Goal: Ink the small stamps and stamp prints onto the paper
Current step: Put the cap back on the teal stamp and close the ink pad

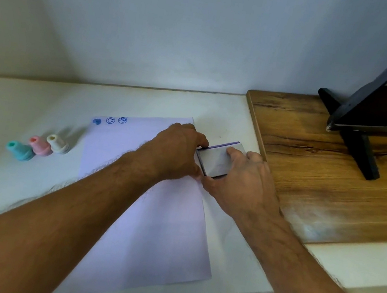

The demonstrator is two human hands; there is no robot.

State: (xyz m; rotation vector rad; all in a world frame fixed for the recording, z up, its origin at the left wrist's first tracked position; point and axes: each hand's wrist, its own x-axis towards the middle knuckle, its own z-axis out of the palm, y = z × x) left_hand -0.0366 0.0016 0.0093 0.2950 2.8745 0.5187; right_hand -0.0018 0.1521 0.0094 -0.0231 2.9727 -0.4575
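A white sheet of paper [151,215] lies on the white table [30,100], with three blue prints [110,121] at its top left corner. Three small stamps stand to the left of the sheet: a teal one [20,150], a pink one [40,145] and a white one [57,143]. A flat ink pad case [215,161] with a shiny lid sits at the paper's right edge. My left hand [176,151] grips the case's left side. My right hand [242,182] holds its right side, fingers on the lid. Whether the lid is lifted I cannot tell.
A raised wooden board [311,165] adjoins the table on the right and carries a dark screen [384,100] on a black stand [361,152]. A pale wall runs close behind the table.
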